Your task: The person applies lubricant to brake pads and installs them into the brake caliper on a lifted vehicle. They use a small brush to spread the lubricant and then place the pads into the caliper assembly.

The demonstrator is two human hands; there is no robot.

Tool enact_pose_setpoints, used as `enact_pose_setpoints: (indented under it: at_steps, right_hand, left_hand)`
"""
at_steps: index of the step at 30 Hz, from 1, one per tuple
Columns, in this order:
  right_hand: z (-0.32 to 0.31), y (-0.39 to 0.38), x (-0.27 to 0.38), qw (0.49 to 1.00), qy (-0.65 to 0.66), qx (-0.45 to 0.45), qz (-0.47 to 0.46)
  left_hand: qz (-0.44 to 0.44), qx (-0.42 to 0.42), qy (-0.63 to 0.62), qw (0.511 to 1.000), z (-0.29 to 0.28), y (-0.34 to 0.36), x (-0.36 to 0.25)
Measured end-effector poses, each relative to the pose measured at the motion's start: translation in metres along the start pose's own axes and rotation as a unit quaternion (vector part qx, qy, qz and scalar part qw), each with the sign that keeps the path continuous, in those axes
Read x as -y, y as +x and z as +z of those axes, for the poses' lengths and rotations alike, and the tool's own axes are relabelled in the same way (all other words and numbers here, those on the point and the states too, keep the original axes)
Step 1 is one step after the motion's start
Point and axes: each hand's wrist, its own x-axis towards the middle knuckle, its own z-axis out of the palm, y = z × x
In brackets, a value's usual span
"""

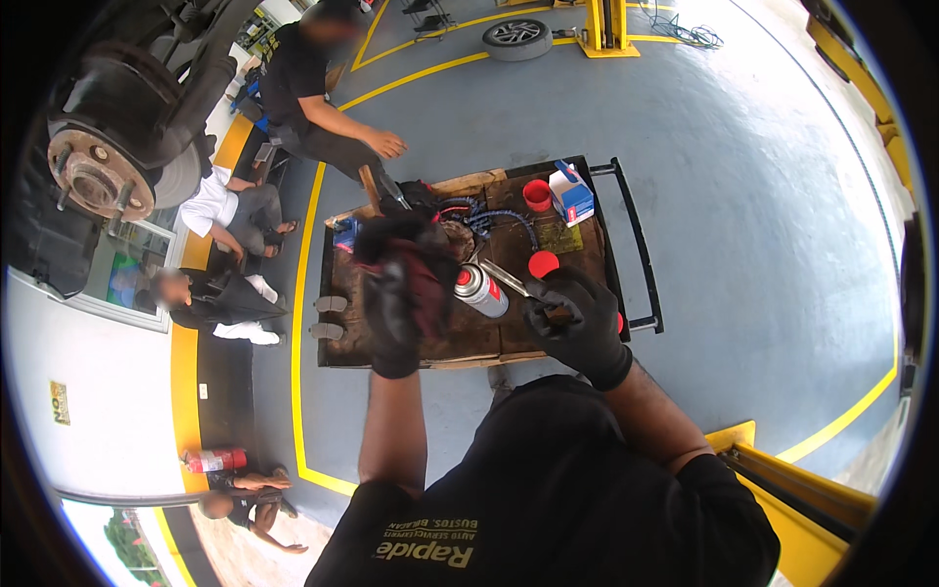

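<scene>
My left hand (393, 318), in a black glove, is closed round a dark red and black rag (430, 284) above the cart's left half. The rag is blurred. My right hand (585, 328), also gloved, is over the cart's near right side with its fingers curled. What lies in those fingers, if anything, I cannot make out. Between my hands a white spray can (484, 293) with a red top lies tilted, beside a slim metal tool (503, 276). A round red lid (543, 263) is just beyond my right hand. Two brake pads (331, 304) rest at the cart's left edge.
The cart (638, 235) also carries a red cup (537, 196), a blue-and-white box (573, 201) and a blue braided cord (511, 216). A person (313, 108) stands at its far left. A wheel hub (98, 176) hangs upper left; several people sit along the wall.
</scene>
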Motion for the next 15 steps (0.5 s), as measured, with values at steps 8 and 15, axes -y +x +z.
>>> enact_pose_setpoints:
  at_steps: [8,15]
  right_hand:
    - [0.008,-0.031,-0.018,0.985,-0.07,0.157,-0.004]
    - [-0.029,-0.129,-0.054,0.944,-0.032,0.233,0.232]
  left_hand:
    - [-0.052,-0.067,0.022,0.996,-0.005,-0.042,0.049]
    - [-0.084,-0.069,0.733,0.672,-0.167,-0.075,0.062]
